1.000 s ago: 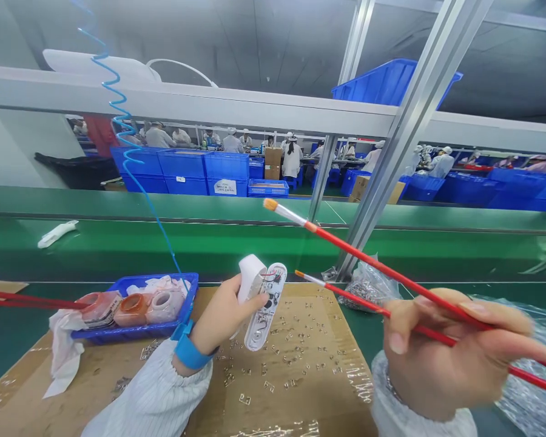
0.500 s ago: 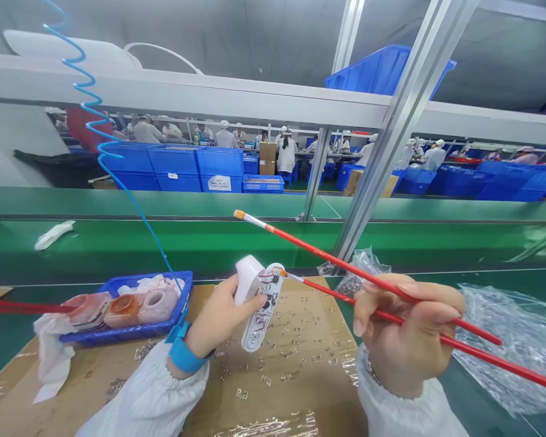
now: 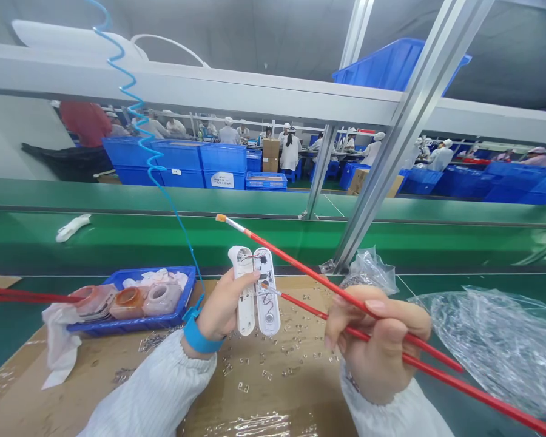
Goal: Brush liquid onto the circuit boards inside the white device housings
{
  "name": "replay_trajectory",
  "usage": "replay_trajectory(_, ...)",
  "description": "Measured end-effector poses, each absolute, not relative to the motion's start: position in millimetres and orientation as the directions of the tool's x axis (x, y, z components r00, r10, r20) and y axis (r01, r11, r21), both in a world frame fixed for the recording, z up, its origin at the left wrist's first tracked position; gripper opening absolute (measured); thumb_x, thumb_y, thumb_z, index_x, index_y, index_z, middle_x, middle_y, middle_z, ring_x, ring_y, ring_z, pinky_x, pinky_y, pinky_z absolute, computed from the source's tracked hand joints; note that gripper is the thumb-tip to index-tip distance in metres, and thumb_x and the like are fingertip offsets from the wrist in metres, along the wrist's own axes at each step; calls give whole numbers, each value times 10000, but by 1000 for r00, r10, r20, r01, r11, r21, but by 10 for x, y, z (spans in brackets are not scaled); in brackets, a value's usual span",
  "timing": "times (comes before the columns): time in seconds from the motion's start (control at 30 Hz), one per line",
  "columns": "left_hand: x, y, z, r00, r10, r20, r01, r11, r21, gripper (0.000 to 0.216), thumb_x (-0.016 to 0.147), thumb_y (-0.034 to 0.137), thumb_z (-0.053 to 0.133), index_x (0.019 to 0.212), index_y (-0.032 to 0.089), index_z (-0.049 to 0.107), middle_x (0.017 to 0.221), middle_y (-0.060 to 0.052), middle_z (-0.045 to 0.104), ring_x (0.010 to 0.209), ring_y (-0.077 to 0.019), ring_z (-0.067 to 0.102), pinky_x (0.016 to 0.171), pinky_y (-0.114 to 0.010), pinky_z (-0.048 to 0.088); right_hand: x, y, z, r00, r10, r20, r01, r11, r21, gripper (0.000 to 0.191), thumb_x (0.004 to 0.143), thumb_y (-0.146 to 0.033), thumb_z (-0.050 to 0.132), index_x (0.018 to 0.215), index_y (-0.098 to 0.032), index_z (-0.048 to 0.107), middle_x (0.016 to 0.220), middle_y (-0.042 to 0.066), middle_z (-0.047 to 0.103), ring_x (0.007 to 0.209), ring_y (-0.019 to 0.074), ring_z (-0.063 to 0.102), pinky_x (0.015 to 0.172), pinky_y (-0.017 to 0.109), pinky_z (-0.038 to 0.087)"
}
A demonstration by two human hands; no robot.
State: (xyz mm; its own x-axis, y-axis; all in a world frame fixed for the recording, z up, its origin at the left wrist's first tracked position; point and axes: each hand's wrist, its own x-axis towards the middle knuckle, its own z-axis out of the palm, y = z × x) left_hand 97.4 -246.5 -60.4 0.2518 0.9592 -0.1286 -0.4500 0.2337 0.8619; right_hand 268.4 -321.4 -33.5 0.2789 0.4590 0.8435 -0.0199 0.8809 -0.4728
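My left hand (image 3: 222,300) grips an opened white plastic housing (image 3: 244,312), its two halves side by side with the insides facing me. Wires run between the halves, and the right half (image 3: 269,325) carries a circuit board with dark parts. My thumb lies across the middle. Two red-handled brushes are in my right hand (image 3: 380,343). The lower brush (image 3: 300,305) has its tip at the board, around the middle of the right half. The upper brush (image 3: 273,247) points up and left, its orange bristles in the air above the housing.
Small metal pieces (image 3: 243,386) are scattered over the cardboard (image 3: 218,406). At left, a blue tray (image 3: 118,328) holds small jars and tissue. Clear plastic bags (image 3: 495,340) lie at right. A coiled blue cord (image 3: 182,227) reaches my wristband. A white part (image 3: 73,228) lies beyond.
The housing has turned from edge-on to lying open toward me. My right hand has shifted left, and the lower brush's tip has gone from the board's top end to its middle.
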Motion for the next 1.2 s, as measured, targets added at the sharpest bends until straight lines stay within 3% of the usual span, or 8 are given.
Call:
replay_trajectory(0.23,981,-2491,-587,217,973,-83,-443,174,880,333,716,245,738,992,146,580,820,-47,686,702,-179,650,649,-316,542,2638,-3157,-379,219,465,858,-17,881,-473,165,980,-276,393,1036,-260,547,924,6,634,388,68,570,309,187,449)
replay_trajectory(0.47,1006,-2478,-589,183,981,-68,-448,145,882,368,710,262,742,1005,149,554,841,-46,683,703,-183,650,637,-319,536,2648,-3163,-434,176,549,817,-102,836,-540,164,979,-235,374,1037,-254,526,964,9,624,383,61,564,289,175,403)
replay_trajectory(0.67,992,-2431,-595,190,979,-75,-474,158,866,330,705,229,740,987,151,587,862,-54,701,755,-194,669,700,-321,545,2736,-3169,-340,294,472,831,-52,876,-479,167,978,-285,399,997,-250,561,968,3,659,409,91,591,290,213,434)
replay_trajectory(0.8,979,-2350,-607,97,987,-127,-533,159,831,274,728,175,701,984,154,605,877,-48,703,765,-184,673,705,-307,553,2832,-3071,-268,322,269,908,95,945,-313,194,978,-325,422,1064,-256,582,951,5,695,686,180,690,533,361,596)
replay_trajectory(0.9,949,-2291,-580,-63,987,-150,-610,81,788,181,760,143,646,938,152,613,825,-33,697,735,-175,674,691,-299,560,2909,-2921,-370,196,199,960,180,955,-234,217,989,-293,393,1122,-274,562,938,15,703,899,227,676,738,498,582)
replay_trajectory(1.03,850,-2230,-484,-223,967,-122,-678,-64,733,108,807,126,581,895,170,625,841,-17,696,775,-163,672,720,-279,563,3032,-2726,-771,-120,397,910,332,880,-340,230,961,-196,411,1121,-286,549,1201,46,607,947,180,656,701,356,585)
replay_trajectory(1.1,788,-2204,-439,-273,958,-86,-689,-132,713,109,810,120,573,874,181,636,871,-13,695,817,-165,667,730,-272,564,3090,-2651,-987,-238,530,814,470,796,-381,239,966,-207,377,1127,-241,552,1106,62,632,834,134,658,636,270,561)
replay_trajectory(1.2,715,-2176,-402,-317,948,-28,-693,-212,689,129,808,111,572,870,194,648,911,-20,693,884,-175,658,760,-273,565,3145,-2544,-1196,-351,641,682,593,716,-368,203,954,-241,421,934,-181,614,948,71,650,764,138,633,681,291,535)
